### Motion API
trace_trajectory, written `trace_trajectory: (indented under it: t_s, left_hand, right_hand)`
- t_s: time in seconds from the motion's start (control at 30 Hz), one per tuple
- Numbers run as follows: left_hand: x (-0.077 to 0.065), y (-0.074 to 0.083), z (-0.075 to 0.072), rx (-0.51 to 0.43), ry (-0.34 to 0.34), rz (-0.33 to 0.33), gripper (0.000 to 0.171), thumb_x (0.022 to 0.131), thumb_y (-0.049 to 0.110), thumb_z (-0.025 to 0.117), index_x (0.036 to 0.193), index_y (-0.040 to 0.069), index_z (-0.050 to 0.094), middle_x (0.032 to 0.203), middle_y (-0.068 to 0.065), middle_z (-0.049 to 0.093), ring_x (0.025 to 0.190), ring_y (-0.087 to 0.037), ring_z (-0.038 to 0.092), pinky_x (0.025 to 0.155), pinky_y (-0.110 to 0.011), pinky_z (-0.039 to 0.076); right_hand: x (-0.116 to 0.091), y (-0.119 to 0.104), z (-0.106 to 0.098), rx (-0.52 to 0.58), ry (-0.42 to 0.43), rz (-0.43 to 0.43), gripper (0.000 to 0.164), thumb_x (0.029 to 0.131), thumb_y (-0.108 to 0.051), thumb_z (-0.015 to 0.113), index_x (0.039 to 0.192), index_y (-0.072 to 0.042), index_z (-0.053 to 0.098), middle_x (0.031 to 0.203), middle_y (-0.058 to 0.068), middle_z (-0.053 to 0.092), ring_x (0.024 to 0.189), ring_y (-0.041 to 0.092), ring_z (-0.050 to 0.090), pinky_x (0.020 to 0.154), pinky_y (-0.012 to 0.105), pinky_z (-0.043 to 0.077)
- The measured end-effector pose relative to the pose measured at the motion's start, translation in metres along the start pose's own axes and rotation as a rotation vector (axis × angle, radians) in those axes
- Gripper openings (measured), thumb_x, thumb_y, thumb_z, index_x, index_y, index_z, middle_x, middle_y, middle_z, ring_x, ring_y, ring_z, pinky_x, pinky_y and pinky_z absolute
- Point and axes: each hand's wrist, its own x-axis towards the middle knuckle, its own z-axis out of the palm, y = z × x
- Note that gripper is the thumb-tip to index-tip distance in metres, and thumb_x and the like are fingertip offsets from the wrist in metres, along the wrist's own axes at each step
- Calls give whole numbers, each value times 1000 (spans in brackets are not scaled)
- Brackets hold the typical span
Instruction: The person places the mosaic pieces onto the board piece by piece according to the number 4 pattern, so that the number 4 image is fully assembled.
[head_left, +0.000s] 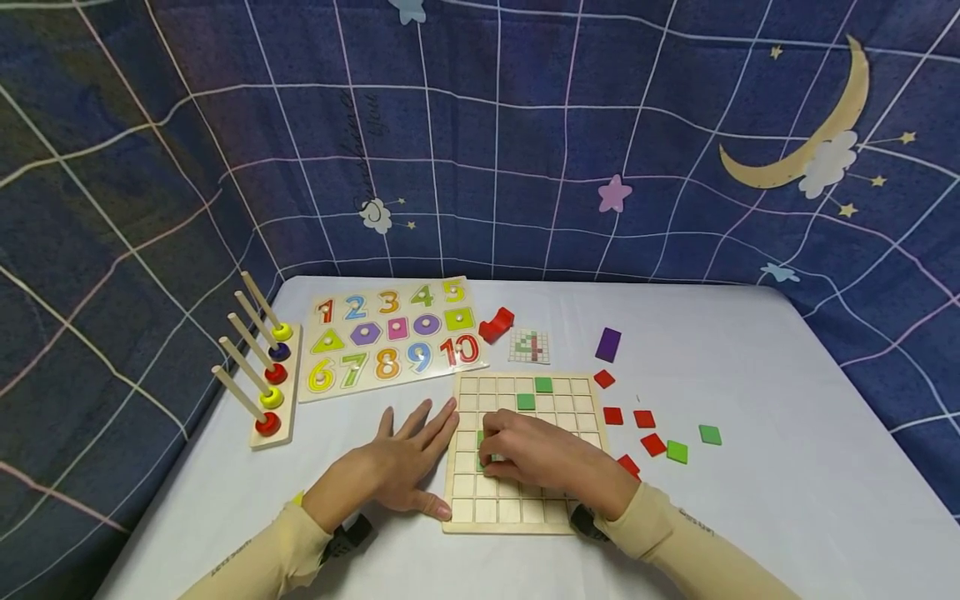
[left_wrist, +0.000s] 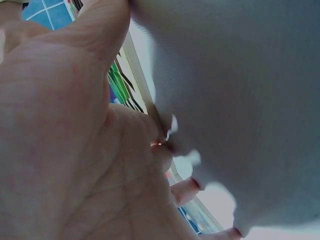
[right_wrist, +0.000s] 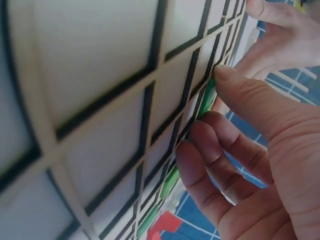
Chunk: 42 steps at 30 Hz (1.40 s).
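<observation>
A wooden grid board [head_left: 486,509] lies flat on the white table. Over its left side, my right hand [head_left: 528,450] has its fingers and thumb bent down around a green square tile [right_wrist: 208,97] at a grid cell; the fingers partly hide it. Just beyond, another green tile [head_left: 481,436] shows beside the fingers. Two more, a green tile [head_left: 543,385] and a green tile [head_left: 527,402], sit in cells toward the far edge. My left hand [head_left: 405,471] lies spread on the table, its fingertips and thumb against the board's left edge.
Loose red tiles [head_left: 644,419] and green tiles [head_left: 677,452] lie right of the board, below a purple block [head_left: 608,344]. Behind are a small pattern card [head_left: 529,347], a red piece [head_left: 497,325] and a number puzzle [head_left: 386,379]. A ring stacker [head_left: 287,421] stands left.
</observation>
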Motion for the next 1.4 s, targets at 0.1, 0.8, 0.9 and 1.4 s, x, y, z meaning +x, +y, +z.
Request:
trace_trajectory:
  t_s: [0.1,0.8,0.9,1.4]
  left_hand:
    - [1,1,1,0,-6,-8,130,82,82,70,174,13,10,184,-2,-3,170,-36,6,128,-77,15]
    - [2,1,1,-9,1,-8,130,81,81,72,174,14,10,184,-2,-2,170,-35,6,128,-78,12]
    - [2,1,1,-14,1,-13,130,81,80,72,174,14,10,184,-2,-1,170,-35,7,128,-77,13]
    - [0,1,1,-27,6,-12,129,81,80,72,174,14,11,184,-2,-1,170,-35,6,128,-78,12]
  right_hand:
    - [-1,0,-3,15,-31,-5,7,99,-21,80,95,-16,81,92,-3,62,83,4,51,78,16,51]
    - [-73,17,-31,77,-2,96,19,95,-7,80,114,-11,80,132,8,70,122,24,67,98,32,62]
    - [-88,21,-37,82,35,128,21,93,-5,82,114,-9,80,131,9,70,119,25,68,94,32,63]
    - [-142,38,-40,55,116,228,26,87,0,85,110,-12,82,125,10,72,106,27,72,84,30,66]
